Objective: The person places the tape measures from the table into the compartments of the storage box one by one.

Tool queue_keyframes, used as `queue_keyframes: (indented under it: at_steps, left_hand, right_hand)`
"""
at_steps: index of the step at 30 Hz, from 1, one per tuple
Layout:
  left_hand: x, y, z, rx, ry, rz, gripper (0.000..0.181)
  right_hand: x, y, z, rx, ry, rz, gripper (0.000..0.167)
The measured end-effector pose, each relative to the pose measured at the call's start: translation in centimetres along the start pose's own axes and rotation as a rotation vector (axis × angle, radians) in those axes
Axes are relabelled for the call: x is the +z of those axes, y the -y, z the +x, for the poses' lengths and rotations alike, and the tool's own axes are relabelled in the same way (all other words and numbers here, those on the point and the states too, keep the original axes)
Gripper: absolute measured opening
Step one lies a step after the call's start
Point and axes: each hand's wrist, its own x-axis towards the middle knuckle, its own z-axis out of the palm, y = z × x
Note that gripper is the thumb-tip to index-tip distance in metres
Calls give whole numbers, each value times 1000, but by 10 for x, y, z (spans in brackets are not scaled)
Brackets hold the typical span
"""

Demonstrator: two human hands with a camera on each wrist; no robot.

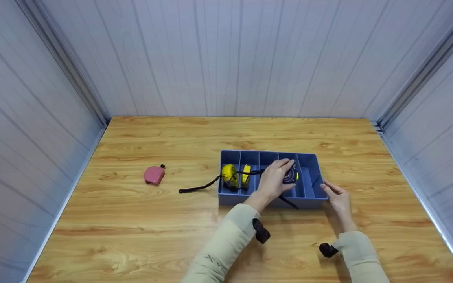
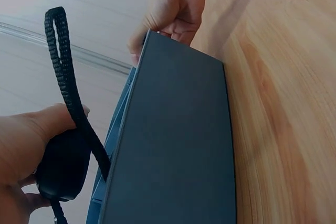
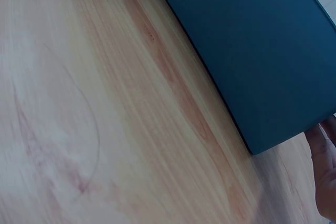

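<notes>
Black tape measure [image 1: 290, 176] gripped by left fingers [image 1: 282, 162]; right fingers [image 1: 327, 190] pinch blue tray [image 1: 313, 203]; sleeve lettering [image 1: 216, 262] illegible.

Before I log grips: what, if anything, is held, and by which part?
The left hand holds the black tape by its case; the right hand, the box by its right rim.

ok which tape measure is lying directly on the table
The pink tape measure, left of the blue tray. The left yellow one and right yellow one sit in tray compartments; the left hand holds the black one.
</notes>
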Motion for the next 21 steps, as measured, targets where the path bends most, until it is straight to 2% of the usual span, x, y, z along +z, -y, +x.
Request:
queue_keyframes:
  at_steps: [3,8,11,15,18,21]
  left_hand:
    - [1,0,2,-1,26,10,67]
    - [3,-1,8,16,56,32,67]
    - [5,-1,11,22,73,49,67]
    - [7,-1,13,23,102,62,68]
    - [9,0,15,22,111,61,68]
    - [10,0,17,27,110,70,68]
  right_hand:
    - [-1,5,-4,1,22,30,26]
    - [-3,9,-7,-56,39,22,28]
    - [-1,5,-4,-12,58,181,28]
    - [1,-3,2,52,64,340,24]
    - [1,-6,3,33,60,324,21]
    - [0,-5,-1,45,90,325,22]
